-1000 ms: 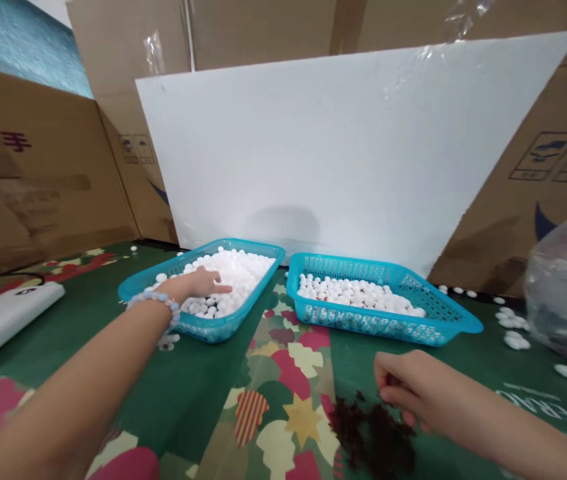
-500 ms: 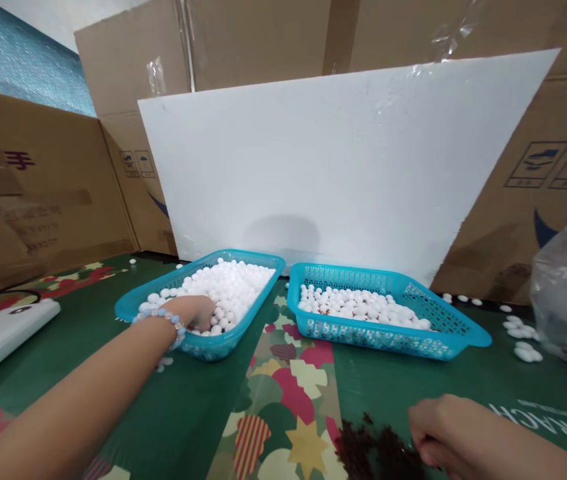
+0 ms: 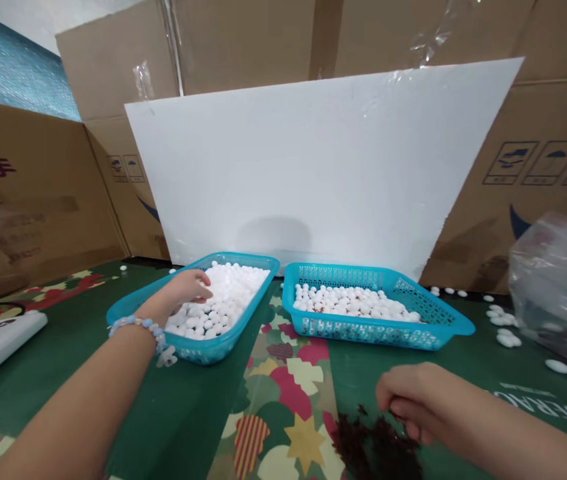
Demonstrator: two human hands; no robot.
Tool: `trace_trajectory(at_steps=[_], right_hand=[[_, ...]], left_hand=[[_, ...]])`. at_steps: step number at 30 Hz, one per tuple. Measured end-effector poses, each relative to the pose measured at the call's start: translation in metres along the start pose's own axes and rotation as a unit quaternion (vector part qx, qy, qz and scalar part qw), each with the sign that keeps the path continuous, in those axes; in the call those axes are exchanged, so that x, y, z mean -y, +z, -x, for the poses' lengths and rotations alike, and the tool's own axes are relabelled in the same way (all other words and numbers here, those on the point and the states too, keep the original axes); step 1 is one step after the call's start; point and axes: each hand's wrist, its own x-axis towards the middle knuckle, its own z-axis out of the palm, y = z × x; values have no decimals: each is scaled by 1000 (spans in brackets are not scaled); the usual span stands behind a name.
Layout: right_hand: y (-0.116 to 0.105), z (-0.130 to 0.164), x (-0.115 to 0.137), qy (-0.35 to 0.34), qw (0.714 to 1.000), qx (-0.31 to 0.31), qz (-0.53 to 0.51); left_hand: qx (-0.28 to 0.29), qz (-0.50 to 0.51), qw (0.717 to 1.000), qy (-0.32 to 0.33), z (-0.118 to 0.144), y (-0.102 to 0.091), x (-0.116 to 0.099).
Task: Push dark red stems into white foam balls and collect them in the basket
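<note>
My left hand, with a beaded bracelet on its wrist, is over the left blue basket. Its fingers are bent and slightly apart, and no ball shows between them. Small white balls fill much of that basket below the hand. At the lower right, my right hand is closed in a pinch beside a loose pile of dark red shreds. What its fingertips hold is too small to make out. The right blue basket contains more white oval pieces, with a few reddish specks among them.
A white board leans against cardboard boxes behind the baskets. A clear plastic bag stands at the right, near loose white pieces. A white device lies at the left on the green patterned table covering.
My left hand has lifted out of the white balls and its fingers have parted. My right hand has moved left and up, staying pinched. The view has turned slightly right.
</note>
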Motion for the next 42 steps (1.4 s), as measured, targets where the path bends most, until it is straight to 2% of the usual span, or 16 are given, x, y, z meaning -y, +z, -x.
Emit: trace_trajectory(at_steps=[4,9,12,15,18,20,22,26,29,32,35,37,42], right_hand=[[-3,4,-1,-13,999,26,25],[-11,6,7,-24,998,14,58],[-19,4,17,-56,997,-17,44],[-28,1,31,-99,992,-76,-36],[-33,-3,39,-174,961,-165,-135],[-32,-6,39,-233,930,-233,-162],[-30,-9,36,-265,906,-279,-177],[-27,-14,29,-250,891,-289,-244],[-27,-15,28,-241,886,-307,-252],[-27,-15,29,-255,884,-323,-223],[-25,-13,29,-273,879,-334,-204],[-25,-12,29,-288,874,-343,-190],[-23,-7,34,-311,859,-374,-157]], left_hand=[[-45,123,990,59,13,-1,-14],[-24,239,963,119,34,7,-31],[11,269,952,145,43,22,-41],[59,281,941,179,53,42,-55],[108,331,914,210,67,61,-70],[140,377,892,206,76,70,-78],[168,410,876,189,83,78,-83],[211,454,847,178,92,88,-87],[238,483,824,176,95,90,-88],[232,491,823,169,99,90,-88],[198,506,823,166,103,90,-88],[188,526,814,158,105,90,-87],[205,557,788,162,108,89,-87]])
